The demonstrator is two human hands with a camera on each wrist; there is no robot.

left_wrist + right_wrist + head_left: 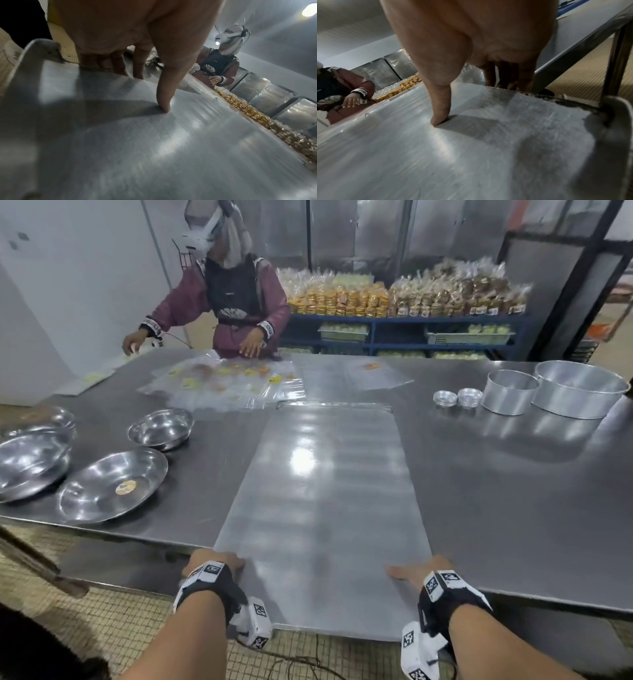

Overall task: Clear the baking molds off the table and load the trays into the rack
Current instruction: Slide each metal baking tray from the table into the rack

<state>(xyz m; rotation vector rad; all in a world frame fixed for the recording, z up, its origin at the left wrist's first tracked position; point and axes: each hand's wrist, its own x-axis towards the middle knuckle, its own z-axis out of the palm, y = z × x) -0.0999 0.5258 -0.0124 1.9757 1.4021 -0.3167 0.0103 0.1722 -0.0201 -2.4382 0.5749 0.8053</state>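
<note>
A large flat aluminium tray (322,491) lies lengthwise on the steel table (496,508), its near end hanging over the front edge. My left hand (214,563) grips the tray's left side near the corner. The left wrist view shows the thumb (164,97) pressed on the tray (154,148) and the fingers curled under its edge. My right hand (421,571) grips the right side the same way, thumb (441,102) on top of the tray (436,155). Two round cake tins (512,392) (579,393) and two stacks of small tart molds (457,398) stand at the back right.
Three steel bowls (161,428) (113,486) (30,460) sit at the left of the table. Clear plastic bags (222,385) are spread at the back, where another person (233,302) works. Behind stands a blue shelf of packed bread (394,296).
</note>
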